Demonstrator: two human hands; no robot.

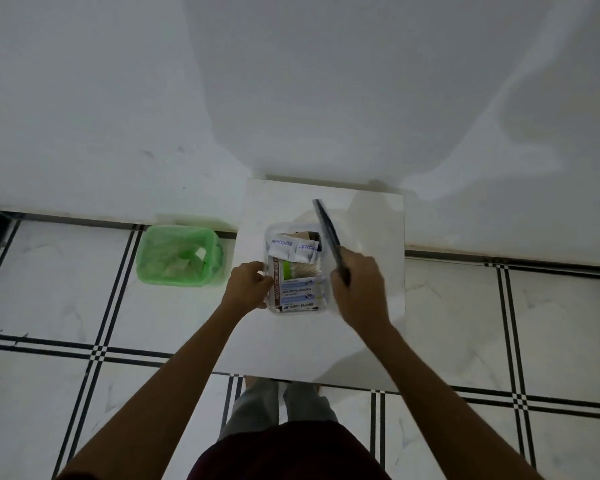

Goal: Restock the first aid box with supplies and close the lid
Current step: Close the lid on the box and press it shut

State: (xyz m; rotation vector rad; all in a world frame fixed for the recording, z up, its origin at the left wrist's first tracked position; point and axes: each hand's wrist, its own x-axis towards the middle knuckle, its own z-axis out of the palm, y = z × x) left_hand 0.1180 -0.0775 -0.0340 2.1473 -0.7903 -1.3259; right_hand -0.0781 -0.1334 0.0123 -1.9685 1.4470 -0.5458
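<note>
Green bin, dark lid, black-lined white floor tiles

Left hand: fingers curled, pressed against the left wall of the clear first aid box.
Right hand: closed in a fist around the near end of the dark lid, held on edge.
Arms: 2 bare forearms reach forward and converge, the elbows spread wide.

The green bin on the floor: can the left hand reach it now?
Probably not without letting go: the left hand grips the first aid box on the table, and the green bin sits lower, beside the table.
</note>
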